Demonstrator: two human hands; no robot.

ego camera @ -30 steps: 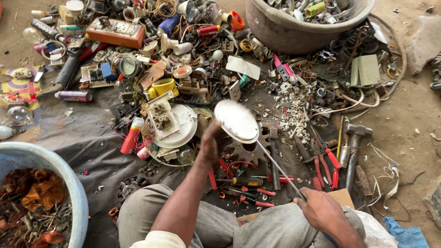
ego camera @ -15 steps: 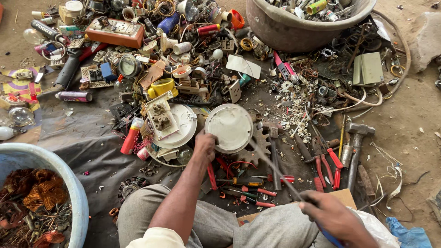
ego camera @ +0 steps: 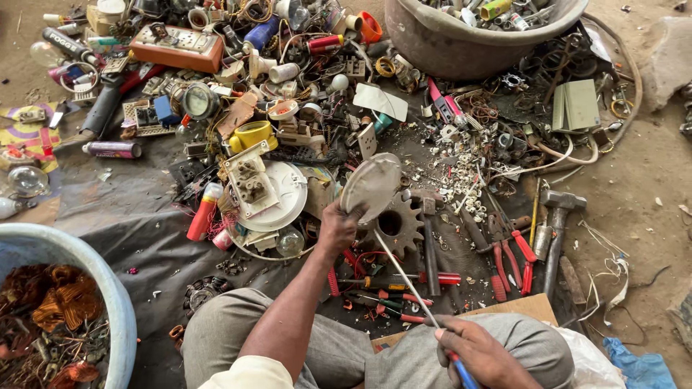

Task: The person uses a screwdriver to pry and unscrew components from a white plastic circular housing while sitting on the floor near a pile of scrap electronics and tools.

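My left hand (ego camera: pixel 337 226) grips the lower edge of a round white disc (ego camera: pixel 372 185), holding it tilted on edge over a grey toothed gear (ego camera: pixel 395 225). My right hand (ego camera: pixel 481 354) holds the blue handle of a long thin screwdriver (ego camera: pixel 404 272); its shaft runs up and left, with the tip near the disc's lower rim. Both hands are above my knees in grey trousers.
Scrap covers a dark sheet: a white round lamp base (ego camera: pixel 277 198), red-handled pliers (ego camera: pixel 513 252), a hammer (ego camera: pixel 556 230), a red spray can (ego camera: pixel 202 212). A grey basin (ego camera: pixel 461 50) of parts stands at the back, a blue tub (ego camera: pixel 50 248) of copper wire at left.
The disc has gone from lying nearly flat to tilted on edge in my left hand. My right hand and the screwdriver have shifted slightly left and down.
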